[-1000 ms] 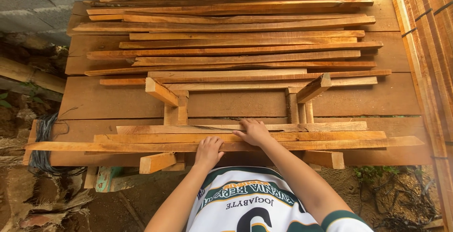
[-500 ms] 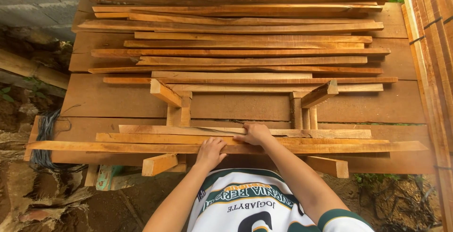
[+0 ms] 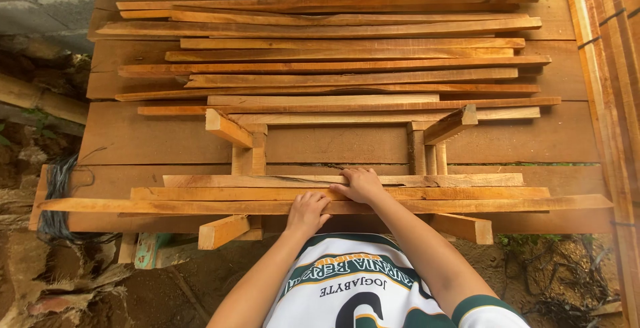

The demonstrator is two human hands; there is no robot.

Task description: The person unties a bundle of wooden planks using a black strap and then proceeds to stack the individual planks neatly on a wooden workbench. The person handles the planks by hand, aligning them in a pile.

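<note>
On the near edge of the wooden workbench (image 3: 133, 138), three long thin wooden slats (image 3: 467, 193) lie side by side, running left to right, resting across two short upright wooden frames (image 3: 250, 155) whose angled blocks stick out toward the person. The nearest slat (image 3: 167, 205) is the longest and overhangs both ends of the other two. The left hand (image 3: 307, 212) lies palm down on that nearest slat, fingers curled loosely over its top, pressing rather than pinching. The right hand (image 3: 361, 184) rests just beyond it, flat on the middle and far slats, fingers spread a little and reaching the farthest one; it clasps nothing. The two hands sit close together near the middle of the slats, not quite touching.

Farther back on the bench, a loose heap of similar reddish-brown wooden strips (image 3: 347, 41) covers most of the top, laid roughly parallel. A bundle of dark wire (image 3: 57, 201) hangs at the bench's left end. More planks (image 3: 610, 68) stand stacked along the right side. Below the bench is bare earth (image 3: 80, 288) with scraps of wood.
</note>
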